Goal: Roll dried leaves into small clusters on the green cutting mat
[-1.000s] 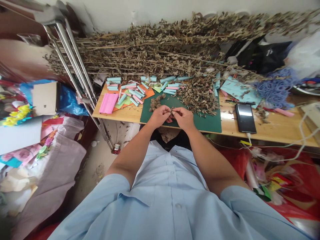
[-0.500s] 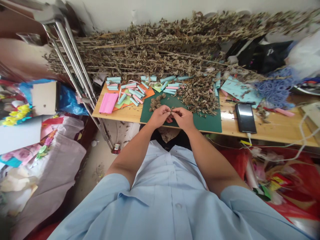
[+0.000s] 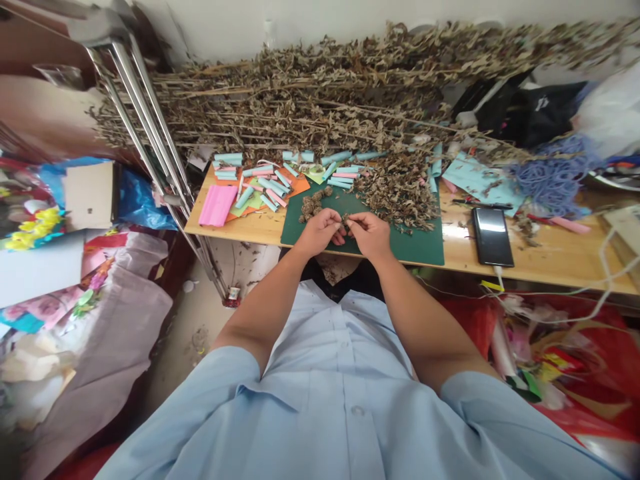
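Observation:
Over the front of a dark green mat point(image 3: 420, 248), my left hand point(image 3: 323, 232) and my right hand point(image 3: 370, 235) come close together with fingers pinched. A small bit of dried leaf point(image 3: 345, 220) shows between the fingertips; its exact shape is too small to make out. Just behind my left hand lie several brownish balls of crumpled dried leaf point(image 3: 311, 205). To the right of my right hand spreads a heap of loose dried leaves point(image 3: 400, 197) on the mat.
Long dried leafy stalks point(image 3: 300, 100) fill the back. Blue and pink paper rolls point(image 3: 270, 185) and a pink paper stack point(image 3: 218, 205) lie left on the wooden table point(image 3: 240, 230). A phone point(image 3: 492, 236), blue cord point(image 3: 550, 173) and cable lie right. Metal crutches point(image 3: 145, 120) lean at left.
My right hand has shifted slightly to the right, so the fingertips are a little farther apart. My left hand stays nearly in place.

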`<act>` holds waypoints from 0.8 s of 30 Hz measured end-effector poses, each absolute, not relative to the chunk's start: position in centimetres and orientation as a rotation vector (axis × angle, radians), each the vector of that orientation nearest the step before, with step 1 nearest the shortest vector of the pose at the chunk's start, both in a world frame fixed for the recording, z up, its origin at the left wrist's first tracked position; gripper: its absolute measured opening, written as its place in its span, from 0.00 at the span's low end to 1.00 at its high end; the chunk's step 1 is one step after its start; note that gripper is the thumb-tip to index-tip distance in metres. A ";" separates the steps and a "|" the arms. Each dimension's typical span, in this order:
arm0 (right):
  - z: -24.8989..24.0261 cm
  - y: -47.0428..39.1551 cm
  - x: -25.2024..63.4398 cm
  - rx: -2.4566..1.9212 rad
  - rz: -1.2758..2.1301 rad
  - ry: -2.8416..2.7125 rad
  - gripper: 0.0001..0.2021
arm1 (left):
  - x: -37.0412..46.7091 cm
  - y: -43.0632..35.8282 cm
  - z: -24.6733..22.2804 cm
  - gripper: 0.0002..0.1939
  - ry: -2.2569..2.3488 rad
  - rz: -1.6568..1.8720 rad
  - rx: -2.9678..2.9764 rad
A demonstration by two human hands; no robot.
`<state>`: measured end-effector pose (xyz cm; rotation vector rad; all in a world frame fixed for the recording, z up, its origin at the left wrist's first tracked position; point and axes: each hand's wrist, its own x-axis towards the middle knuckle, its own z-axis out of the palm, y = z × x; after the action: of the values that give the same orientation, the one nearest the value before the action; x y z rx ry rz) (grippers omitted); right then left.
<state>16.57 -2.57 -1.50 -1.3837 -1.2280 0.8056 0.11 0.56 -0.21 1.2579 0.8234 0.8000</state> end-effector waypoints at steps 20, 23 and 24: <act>-1.9 -3.2 16.4 -1.365 0.711 -1.428 0.09 | 0.4 0.2 -0.2 0.07 0.880 0.807 1.404; -1.7 -3.0 16.7 -1.383 0.746 -1.391 0.09 | 0.3 0.3 -0.2 0.07 0.886 0.802 1.373; -1.6 -2.9 16.8 -1.390 0.767 -1.356 0.10 | 0.3 0.4 -0.2 0.07 0.881 0.803 1.351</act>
<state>16.76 -2.90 -1.63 -1.3905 -1.3563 0.7674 0.31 0.36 -0.23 1.3505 0.8814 0.8025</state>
